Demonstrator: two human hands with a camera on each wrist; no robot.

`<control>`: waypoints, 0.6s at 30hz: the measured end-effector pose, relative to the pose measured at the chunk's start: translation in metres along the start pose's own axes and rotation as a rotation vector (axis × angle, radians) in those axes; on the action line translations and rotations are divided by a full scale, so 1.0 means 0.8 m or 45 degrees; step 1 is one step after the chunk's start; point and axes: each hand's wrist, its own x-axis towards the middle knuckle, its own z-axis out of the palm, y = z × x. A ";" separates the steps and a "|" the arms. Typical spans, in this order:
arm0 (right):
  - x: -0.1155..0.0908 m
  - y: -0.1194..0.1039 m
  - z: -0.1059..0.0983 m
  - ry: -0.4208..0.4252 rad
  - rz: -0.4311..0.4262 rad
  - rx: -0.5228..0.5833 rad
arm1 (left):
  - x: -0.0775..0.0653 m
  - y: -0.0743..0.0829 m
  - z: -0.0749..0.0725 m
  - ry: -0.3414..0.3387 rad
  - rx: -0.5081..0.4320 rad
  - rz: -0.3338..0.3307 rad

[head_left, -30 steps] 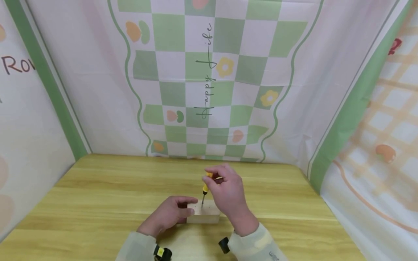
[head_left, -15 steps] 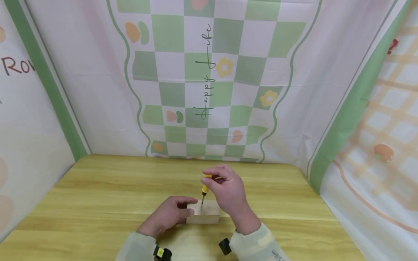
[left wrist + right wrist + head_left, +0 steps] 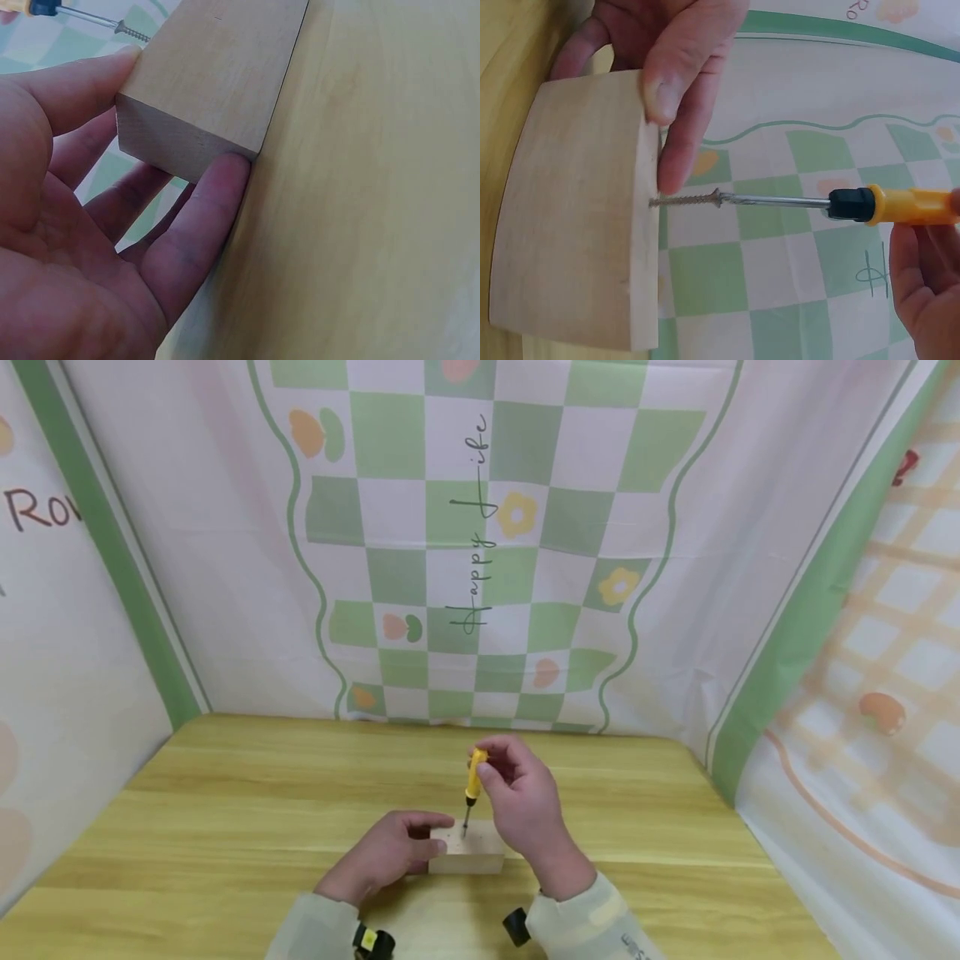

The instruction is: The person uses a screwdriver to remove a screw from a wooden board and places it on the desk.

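A pale wooden block (image 3: 468, 863) rests on the table, its top face marked with small holes. My left hand (image 3: 386, 850) grips its left end, with thumb and fingers on different faces, as the left wrist view shows. A yellow-handled screwdriver (image 3: 473, 783) stands nearly upright over the block, tilted slightly. My right hand (image 3: 525, 797) pinches the handle near its top end. In the right wrist view, the screwdriver's tip meets the head of a screw (image 3: 688, 199). The screw's point is in the block's top face, with much of its thread exposed.
The light wood table (image 3: 247, 810) extends around the block on all sides. Behind it hangs a green-and-white checkered cloth (image 3: 480, 577), with more printed cloth at the left and right. A black wrist camera (image 3: 516, 927) sits by the right sleeve.
My right fingers have shifted and rolled on the screwdriver's handle, so more of the yellow shows now. The left hand and the block have stayed in place.
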 end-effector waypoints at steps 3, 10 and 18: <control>0.000 0.001 0.001 0.044 -0.035 -0.090 | 0.000 0.001 0.000 -0.002 -0.004 0.001; 0.003 -0.001 0.001 0.136 -0.142 -0.224 | -0.001 0.002 -0.001 -0.003 -0.006 0.004; 0.001 0.000 0.003 0.119 -0.141 -0.212 | -0.001 0.000 -0.001 -0.002 0.004 0.015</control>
